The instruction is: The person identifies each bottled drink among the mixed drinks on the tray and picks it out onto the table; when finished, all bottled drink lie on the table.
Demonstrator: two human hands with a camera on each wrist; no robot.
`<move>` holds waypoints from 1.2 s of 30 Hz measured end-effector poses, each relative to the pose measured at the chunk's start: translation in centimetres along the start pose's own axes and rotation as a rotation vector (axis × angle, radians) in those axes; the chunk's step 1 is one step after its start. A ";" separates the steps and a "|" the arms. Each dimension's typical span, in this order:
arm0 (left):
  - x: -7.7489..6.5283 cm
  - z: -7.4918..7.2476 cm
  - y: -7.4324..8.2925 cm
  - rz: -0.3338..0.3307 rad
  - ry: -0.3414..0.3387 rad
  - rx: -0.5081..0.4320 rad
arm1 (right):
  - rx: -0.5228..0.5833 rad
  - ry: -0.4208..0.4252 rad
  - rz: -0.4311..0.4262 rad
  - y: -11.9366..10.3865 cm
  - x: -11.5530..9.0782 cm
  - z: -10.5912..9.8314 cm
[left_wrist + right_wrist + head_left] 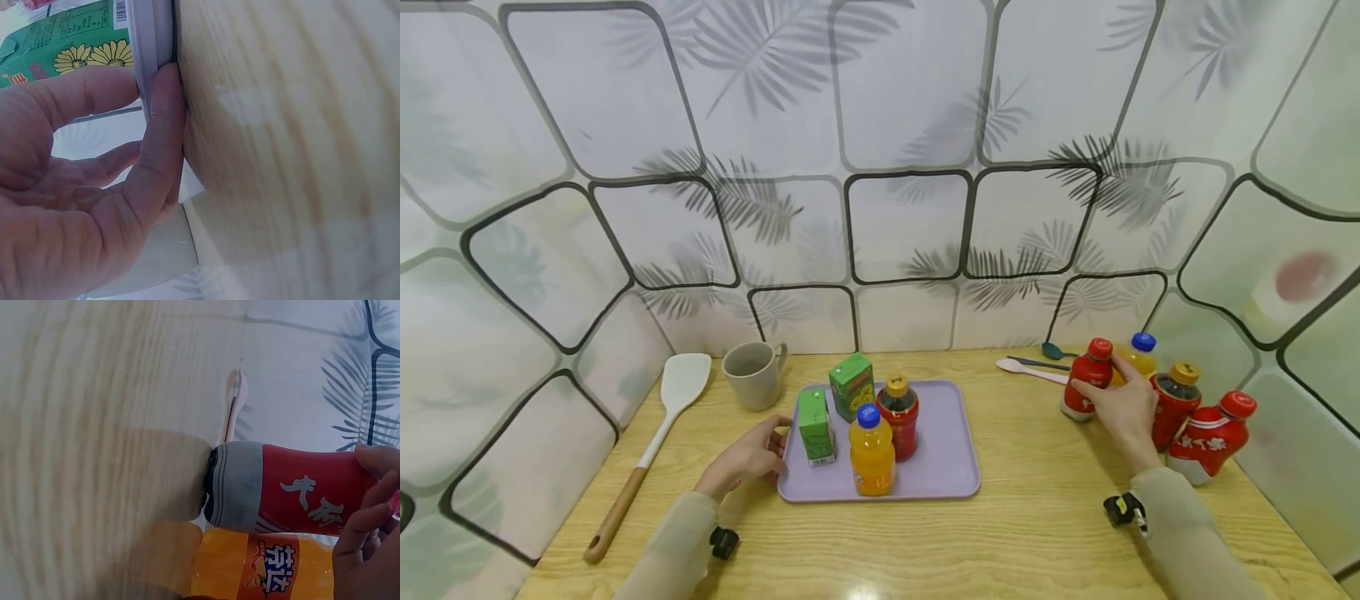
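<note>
Orange btl (225, 562): "芬达"; white chars (326, 512) on red btl (275, 481) unclear.

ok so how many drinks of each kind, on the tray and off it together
Orange bottles: 2
Red-capped bottles: 2
Yellow-capped bottles: 2
Green cartons: 2
Total: 8

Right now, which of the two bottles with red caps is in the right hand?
In the head view, the left red-capped bottle, nearer the purple tray: the right hand grips it. The other red-capped bottle is the rightmost bottle of all.
</note>
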State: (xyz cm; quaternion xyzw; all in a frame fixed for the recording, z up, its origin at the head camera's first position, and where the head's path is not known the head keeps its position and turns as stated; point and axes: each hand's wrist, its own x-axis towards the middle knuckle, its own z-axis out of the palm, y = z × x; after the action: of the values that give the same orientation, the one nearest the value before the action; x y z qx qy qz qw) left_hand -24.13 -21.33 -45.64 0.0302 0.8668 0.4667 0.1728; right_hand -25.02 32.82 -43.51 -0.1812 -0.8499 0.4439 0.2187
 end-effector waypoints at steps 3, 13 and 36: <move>0.1 0.0 0.0 0.000 0.001 0.004 | 0.035 -0.004 -0.007 0.1 0.2 0.1; 0.0 0.0 -0.1 0.004 0.008 0.014 | 0.006 0.017 -0.034 0.3 0.7 0.1; -0.2 -0.1 -0.5 0.020 0.016 0.026 | -0.016 -0.007 -0.056 0.1 0.6 0.0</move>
State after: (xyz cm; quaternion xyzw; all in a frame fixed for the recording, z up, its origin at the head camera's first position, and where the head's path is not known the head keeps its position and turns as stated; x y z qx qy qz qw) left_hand -23.93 -21.71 -46.01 0.0376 0.8738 0.4573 0.1609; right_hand -25.55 33.21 -43.48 -0.1573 -0.8590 0.4314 0.2267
